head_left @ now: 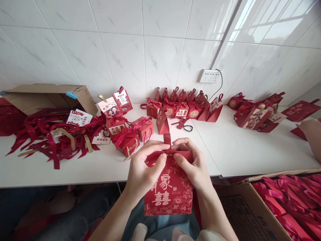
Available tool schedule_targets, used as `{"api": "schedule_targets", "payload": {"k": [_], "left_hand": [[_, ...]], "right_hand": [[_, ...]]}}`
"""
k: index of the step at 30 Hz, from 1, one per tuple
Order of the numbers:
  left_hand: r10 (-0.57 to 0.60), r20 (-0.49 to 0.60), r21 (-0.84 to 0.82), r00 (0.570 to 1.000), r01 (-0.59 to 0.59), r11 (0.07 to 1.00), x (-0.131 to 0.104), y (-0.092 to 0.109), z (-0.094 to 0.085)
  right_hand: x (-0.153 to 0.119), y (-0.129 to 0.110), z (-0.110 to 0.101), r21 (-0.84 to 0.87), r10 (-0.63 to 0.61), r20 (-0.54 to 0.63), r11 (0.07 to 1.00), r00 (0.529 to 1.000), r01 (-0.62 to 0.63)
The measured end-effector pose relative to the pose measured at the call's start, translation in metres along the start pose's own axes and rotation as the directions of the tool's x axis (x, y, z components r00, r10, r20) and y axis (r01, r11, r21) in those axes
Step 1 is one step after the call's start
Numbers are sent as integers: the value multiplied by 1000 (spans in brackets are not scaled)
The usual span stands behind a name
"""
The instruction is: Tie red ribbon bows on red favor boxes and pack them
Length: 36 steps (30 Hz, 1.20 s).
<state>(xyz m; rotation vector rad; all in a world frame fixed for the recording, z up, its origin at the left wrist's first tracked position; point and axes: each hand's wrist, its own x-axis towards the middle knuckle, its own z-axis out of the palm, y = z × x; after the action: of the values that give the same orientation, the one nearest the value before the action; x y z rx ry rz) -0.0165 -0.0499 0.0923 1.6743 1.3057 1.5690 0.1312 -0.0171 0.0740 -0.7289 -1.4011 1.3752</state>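
Note:
Both my hands grip the top edge of a red gift box (173,190) with pale characters and flowers printed on its front, held over my lap at the table's edge. My left hand (147,164) pinches the left of the top, thumb on the front. On the other side my right hand (192,160) does the same, its thumb close to the left one. Between them a dark red ribbon loop (167,140) stands up from the box top, with a small gold fastener (170,155) at its base.
Finished-looking red boxes (182,110) stand in rows by the wall. Loose ribbons and tags (60,134) spill from a cardboard box (50,97) at left. At lower right, another carton (245,207) holds red pieces. A co-worker's hand (311,132) shows at far right.

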Motion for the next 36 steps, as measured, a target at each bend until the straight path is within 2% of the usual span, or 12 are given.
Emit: {"api": "schedule_targets", "payload": {"k": [20,26,31,34,36], "left_hand": [[-23,9,23,1000,22,999,4,-8,5],[-41,16,21,999,41,999,2,-9,4],[-42,41,25,998,41,999,3,-7,5],[-90,120,-67,989,98,993,5,-13,-1],[-114,167,-178,979,144,974,5,-24,-7]], "right_hand": [[4,4,-1,-115,20,-73,993,997,-28],[5,1,0,-116,-2,-51,993,999,-3],[5,0,2,-119,4,-99,993,995,-16],[7,2,-3,-116,30,-131,992,991,-45],[9,5,-12,-91,44,-202,994,978,-63]]}}
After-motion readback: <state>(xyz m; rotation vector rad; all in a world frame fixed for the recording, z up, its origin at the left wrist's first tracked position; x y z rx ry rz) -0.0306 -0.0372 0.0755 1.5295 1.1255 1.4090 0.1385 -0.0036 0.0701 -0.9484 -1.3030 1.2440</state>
